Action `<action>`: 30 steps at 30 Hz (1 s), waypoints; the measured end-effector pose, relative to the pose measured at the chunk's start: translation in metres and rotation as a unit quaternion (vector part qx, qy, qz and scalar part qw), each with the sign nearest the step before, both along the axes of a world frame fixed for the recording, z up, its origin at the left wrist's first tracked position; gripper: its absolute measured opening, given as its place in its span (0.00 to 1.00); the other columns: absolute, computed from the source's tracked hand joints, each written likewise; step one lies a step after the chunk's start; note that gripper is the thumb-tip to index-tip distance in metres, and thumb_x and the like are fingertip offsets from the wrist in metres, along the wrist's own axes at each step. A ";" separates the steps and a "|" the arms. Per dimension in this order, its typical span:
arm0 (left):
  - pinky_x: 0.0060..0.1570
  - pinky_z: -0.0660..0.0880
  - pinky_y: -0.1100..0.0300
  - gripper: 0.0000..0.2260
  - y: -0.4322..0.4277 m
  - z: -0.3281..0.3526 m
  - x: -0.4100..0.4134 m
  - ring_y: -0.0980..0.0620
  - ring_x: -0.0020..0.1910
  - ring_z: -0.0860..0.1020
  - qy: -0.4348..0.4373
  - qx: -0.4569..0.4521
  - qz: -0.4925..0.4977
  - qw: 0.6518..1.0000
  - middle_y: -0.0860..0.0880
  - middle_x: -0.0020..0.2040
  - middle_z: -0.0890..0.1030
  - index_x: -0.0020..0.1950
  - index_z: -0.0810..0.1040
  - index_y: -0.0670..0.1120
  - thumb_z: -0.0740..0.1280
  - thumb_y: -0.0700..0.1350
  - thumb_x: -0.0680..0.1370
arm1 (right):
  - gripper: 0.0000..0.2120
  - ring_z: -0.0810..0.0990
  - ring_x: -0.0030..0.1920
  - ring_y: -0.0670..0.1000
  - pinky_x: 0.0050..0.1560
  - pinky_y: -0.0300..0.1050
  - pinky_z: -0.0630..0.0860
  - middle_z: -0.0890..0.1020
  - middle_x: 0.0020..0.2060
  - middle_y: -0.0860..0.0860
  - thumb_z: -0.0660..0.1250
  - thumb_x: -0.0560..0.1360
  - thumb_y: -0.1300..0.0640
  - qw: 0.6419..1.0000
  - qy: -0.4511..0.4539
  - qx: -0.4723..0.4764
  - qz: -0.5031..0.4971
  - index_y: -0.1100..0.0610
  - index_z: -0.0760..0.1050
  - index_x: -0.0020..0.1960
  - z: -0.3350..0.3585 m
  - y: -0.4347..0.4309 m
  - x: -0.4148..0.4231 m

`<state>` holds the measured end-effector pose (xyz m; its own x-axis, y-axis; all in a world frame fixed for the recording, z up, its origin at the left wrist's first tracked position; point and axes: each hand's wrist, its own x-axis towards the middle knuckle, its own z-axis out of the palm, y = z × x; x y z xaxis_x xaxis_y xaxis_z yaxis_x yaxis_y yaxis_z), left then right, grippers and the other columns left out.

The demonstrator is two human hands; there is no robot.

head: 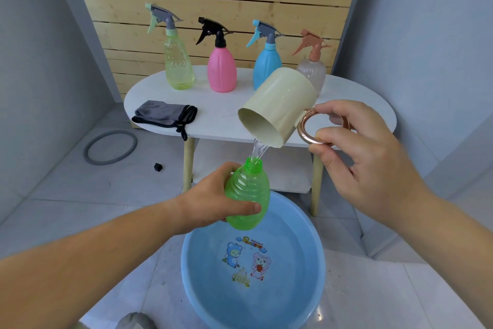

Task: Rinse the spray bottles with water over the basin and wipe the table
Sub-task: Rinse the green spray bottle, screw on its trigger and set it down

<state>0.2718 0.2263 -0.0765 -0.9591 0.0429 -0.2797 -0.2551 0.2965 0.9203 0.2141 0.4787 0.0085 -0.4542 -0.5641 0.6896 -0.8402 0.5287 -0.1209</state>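
My left hand (213, 203) grips a green ribbed bottle (249, 190) without its spray head, held upright over the blue basin (202, 288) on the floor. My right hand (354, 158) holds a cream cup (280, 107) by its copper ring handle (310, 127), tipped so that water streams into the green bottle's open neck. On the white oval table (218, 118) behind stand several spray bottles: yellow-green (178, 62), pink (222, 70), blue (266, 64) and a clear one (314, 70) partly behind the cup. A grey cloth (165, 114) lies folded at the table's left front.
The basin has cartoon pictures on its bottom. A grey ring (110, 147) and a small black cap (158, 166) lie on the tiled floor to the left. The table has wooden legs and a lower shelf (250, 168). Wooden slats back the table.
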 end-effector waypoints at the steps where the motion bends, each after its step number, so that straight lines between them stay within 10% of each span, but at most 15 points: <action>1: 0.52 0.83 0.41 0.32 0.000 0.000 0.000 0.48 0.56 0.84 0.001 -0.002 -0.001 1.000 0.49 0.58 0.83 0.63 0.73 0.57 0.81 0.51 0.63 | 0.12 0.75 0.54 0.61 0.55 0.54 0.72 0.77 0.60 0.60 0.63 0.79 0.57 1.000 0.004 0.005 -0.002 0.64 0.80 0.47 0.000 0.000 0.000; 9: 0.51 0.84 0.42 0.30 0.001 0.001 0.000 0.48 0.56 0.83 0.008 -0.007 0.005 1.000 0.48 0.58 0.82 0.64 0.73 0.56 0.82 0.47 0.67 | 0.09 0.74 0.53 0.59 0.57 0.46 0.69 0.77 0.60 0.61 0.65 0.78 0.59 0.999 0.034 0.028 0.006 0.64 0.81 0.46 -0.004 -0.004 0.000; 13: 0.51 0.84 0.42 0.29 0.001 -0.004 -0.001 0.48 0.57 0.83 0.010 -0.007 0.015 1.000 0.49 0.58 0.82 0.63 0.72 0.57 0.82 0.46 0.68 | 0.09 0.77 0.55 0.48 0.58 0.42 0.74 0.78 0.57 0.50 0.66 0.78 0.55 0.984 -0.157 -0.077 -0.034 0.58 0.82 0.48 -0.018 -0.012 0.008; 21: 0.50 0.83 0.56 0.35 -0.008 -0.030 0.002 0.53 0.54 0.84 0.000 -0.055 0.004 0.998 0.53 0.54 0.84 0.64 0.75 0.56 0.83 0.56 0.59 | 0.17 0.82 0.37 0.55 0.47 0.56 0.82 0.81 0.37 0.55 0.64 0.80 0.49 0.751 -0.607 -0.206 -0.156 0.62 0.79 0.42 -0.076 -0.023 -0.004; 30: 0.57 0.82 0.56 0.31 -0.008 -0.038 -0.002 0.55 0.56 0.83 0.003 -0.014 -0.004 1.000 0.52 0.56 0.84 0.64 0.75 0.57 0.84 0.51 0.64 | 0.08 0.74 0.31 0.55 0.45 0.50 0.81 0.74 0.40 0.56 0.64 0.78 0.57 0.579 -0.778 -0.081 -0.231 0.59 0.75 0.43 -0.208 -0.024 -0.035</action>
<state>0.2697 0.2184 -0.1148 -0.9603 0.0438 -0.2754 -0.2471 0.3241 0.9132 0.1789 0.4550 -0.2000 -0.6734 -0.1194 -0.7295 0.5787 0.5289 -0.6208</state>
